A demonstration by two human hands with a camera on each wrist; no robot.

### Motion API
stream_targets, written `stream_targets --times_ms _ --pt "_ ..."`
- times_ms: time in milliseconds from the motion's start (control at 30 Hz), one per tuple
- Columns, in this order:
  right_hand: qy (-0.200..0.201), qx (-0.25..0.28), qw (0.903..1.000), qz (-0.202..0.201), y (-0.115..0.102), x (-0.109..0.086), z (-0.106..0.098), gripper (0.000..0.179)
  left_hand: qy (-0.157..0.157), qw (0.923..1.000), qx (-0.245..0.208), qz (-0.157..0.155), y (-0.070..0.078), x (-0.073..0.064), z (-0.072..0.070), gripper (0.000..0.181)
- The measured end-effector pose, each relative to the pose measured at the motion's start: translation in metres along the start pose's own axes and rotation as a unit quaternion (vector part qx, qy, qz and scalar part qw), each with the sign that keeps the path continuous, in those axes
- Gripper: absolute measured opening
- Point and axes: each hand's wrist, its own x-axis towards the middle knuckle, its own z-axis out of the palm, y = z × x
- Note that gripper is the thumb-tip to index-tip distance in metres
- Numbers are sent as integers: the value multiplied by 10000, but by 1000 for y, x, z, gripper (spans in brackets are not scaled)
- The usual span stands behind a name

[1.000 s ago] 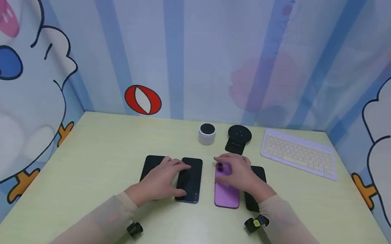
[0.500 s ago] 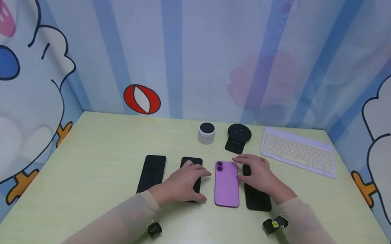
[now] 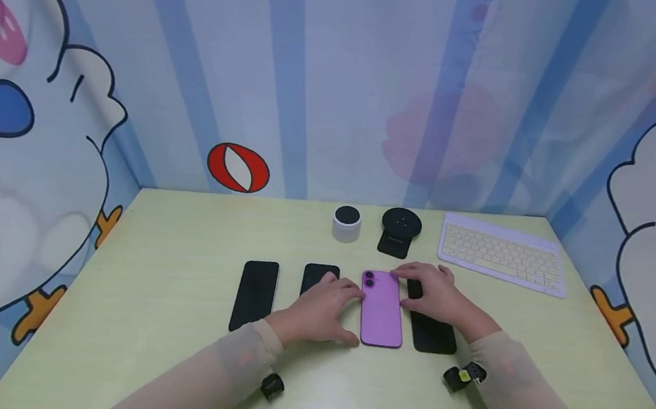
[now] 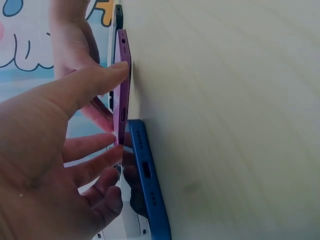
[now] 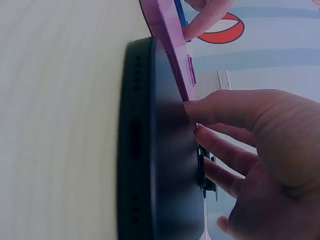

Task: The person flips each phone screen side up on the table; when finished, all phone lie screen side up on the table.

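Note:
A purple phone (image 3: 381, 315) lies back up on the table, camera lenses at its top left. My left hand (image 3: 322, 308) has its fingertips at the phone's left edge and its thumb by the lower left corner; its fingers are spread. On the other side, my right hand (image 3: 436, 294) reaches over a dark phone (image 3: 433, 334), thumb and fingertips at the purple phone's upper right edge. Under my left hand lies a second dark phone (image 3: 320, 273) with a blue frame (image 4: 150, 175), partly hidden. Farther left, a third dark phone (image 3: 254, 294) rests screen up.
Along the back stand a small white cylinder with a black top (image 3: 346, 224) and a black round-topped stand (image 3: 400, 229). A lilac keyboard (image 3: 501, 254) lies at the back right. Behind the table (image 3: 177, 248) hangs a printed curtain (image 3: 352, 99).
My left hand has moved right, from the blue-framed phone to the purple phone's left edge. My right hand has shifted right, off the purple phone's back to its right edge. The rightmost dark phone now slants.

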Motion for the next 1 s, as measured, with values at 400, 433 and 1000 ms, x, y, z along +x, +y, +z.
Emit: stream_targets --times_ms 400,433,1000 --pt "109 110 9999 -60 -1 -5 1 53 41 9999 -42 -136 6 3 0 84" --pt "122 134 9998 -71 -1 -5 1 53 49 9999 -14 -148 6 3 0 84" --pt "184 547 9980 249 0 -5 4 53 73 9994 171 -276 10 2 2 85"
